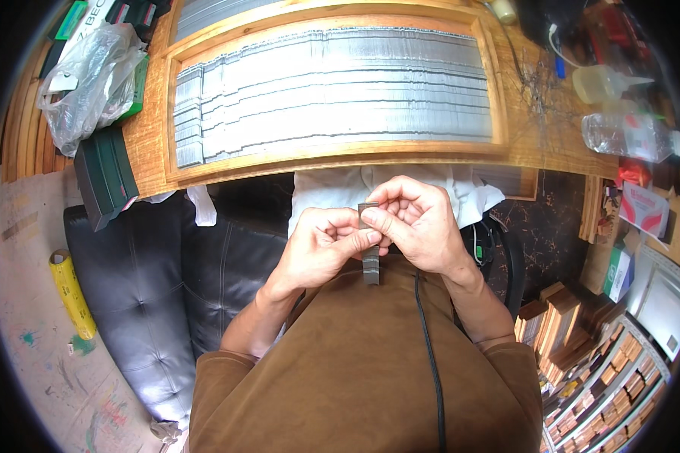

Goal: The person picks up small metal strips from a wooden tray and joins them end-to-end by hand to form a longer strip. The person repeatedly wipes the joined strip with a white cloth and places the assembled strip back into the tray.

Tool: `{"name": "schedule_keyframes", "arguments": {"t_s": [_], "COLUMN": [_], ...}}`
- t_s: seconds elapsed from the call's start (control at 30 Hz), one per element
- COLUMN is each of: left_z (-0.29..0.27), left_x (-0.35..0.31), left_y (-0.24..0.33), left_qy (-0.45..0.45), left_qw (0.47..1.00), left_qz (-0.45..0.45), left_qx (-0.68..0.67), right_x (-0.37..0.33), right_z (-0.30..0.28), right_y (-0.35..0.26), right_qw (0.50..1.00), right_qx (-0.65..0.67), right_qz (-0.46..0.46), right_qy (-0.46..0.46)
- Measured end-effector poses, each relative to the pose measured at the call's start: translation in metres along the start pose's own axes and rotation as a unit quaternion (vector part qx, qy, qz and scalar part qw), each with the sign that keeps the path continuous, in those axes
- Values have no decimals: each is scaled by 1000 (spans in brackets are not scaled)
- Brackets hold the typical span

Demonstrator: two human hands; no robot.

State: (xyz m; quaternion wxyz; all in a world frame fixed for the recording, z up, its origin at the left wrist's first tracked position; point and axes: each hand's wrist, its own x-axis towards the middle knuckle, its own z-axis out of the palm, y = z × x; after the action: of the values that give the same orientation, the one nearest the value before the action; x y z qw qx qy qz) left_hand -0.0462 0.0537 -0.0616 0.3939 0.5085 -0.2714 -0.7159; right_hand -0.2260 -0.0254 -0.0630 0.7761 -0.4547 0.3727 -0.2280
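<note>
In front of my chest, both hands hold a short, narrow dark grey strip [371, 268] with crosswise bands; its exact kind is not clear. My left hand [317, 245] is closed on its middle, with thumb and fingers pinching it. My right hand [425, 226] pinches the upper end between thumb and fingertips. The lower end hangs free below the fingers. Just beyond my hands, a shallow wooden tray [340, 157] lies on the wooden table [145, 170], holding rows of thin, shiny grey pieces [332, 90] packed tightly.
A clear plastic bag [91, 90] and a dark box [106, 177] sit at the left. On the right are a squeeze bottle [604, 84] and a clear plastic bottle [629, 138]. A black cushioned seat [136, 302] is left of me; wooden blocks [563, 325] stand at lower right.
</note>
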Motion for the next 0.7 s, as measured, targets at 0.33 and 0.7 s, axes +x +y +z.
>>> {"name": "schedule_keyframes", "arguments": {"t_s": [0.33, 0.7], "left_z": [0, 1], "left_x": [0, 1], "left_y": [-1, -1], "left_qy": [-7, -1], "left_qw": [1000, 1000], "left_qz": [11, -4], "left_qx": [1, -4], "right_x": [-2, -3], "right_z": [0, 0], "right_y": [0, -4], "right_qw": [1000, 998], "right_qx": [7, -53], "right_qz": [-2, -10], "right_qy": [7, 16]}}
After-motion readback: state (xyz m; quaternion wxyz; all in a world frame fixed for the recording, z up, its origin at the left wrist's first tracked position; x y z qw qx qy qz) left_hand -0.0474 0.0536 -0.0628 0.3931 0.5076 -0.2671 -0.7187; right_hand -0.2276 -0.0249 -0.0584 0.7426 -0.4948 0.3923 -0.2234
